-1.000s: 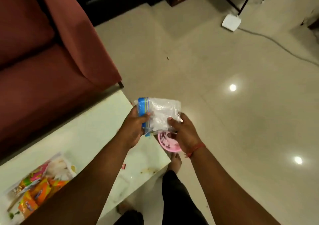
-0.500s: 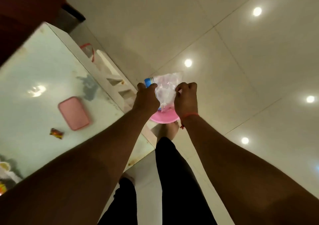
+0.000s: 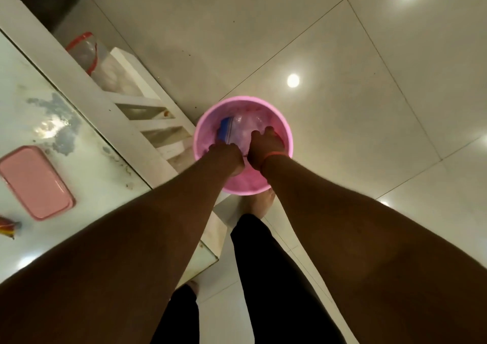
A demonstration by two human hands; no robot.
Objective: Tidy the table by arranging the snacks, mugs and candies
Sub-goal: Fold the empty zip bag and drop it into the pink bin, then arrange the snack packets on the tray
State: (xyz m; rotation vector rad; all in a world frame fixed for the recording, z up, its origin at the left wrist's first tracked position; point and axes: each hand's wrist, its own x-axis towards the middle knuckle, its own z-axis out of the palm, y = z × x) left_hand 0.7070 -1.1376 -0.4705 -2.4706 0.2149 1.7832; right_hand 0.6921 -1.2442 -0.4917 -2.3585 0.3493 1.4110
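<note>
Putting the plastic bag into the pink bin

Reaching down beside the table (image 3: 87, 101), the person is pressing a clear zip bag (image 3: 241, 130) with a blue strip into the pink bin (image 3: 286, 130) that is standing on the floor. The left hand (image 3: 226, 153) is closed on the near edge of the bag, and the right hand (image 3: 264, 145) is also gripping it, with the fingers curled over the plastic. The bag is lying inside the bin, below the rim. On the table a pink lid (image 3: 35, 181) and a wrapped candy (image 3: 9, 229) are waiting. I think the disposing step is nearly finished; next, both hands need to be letting go and returning to the table.
</note>
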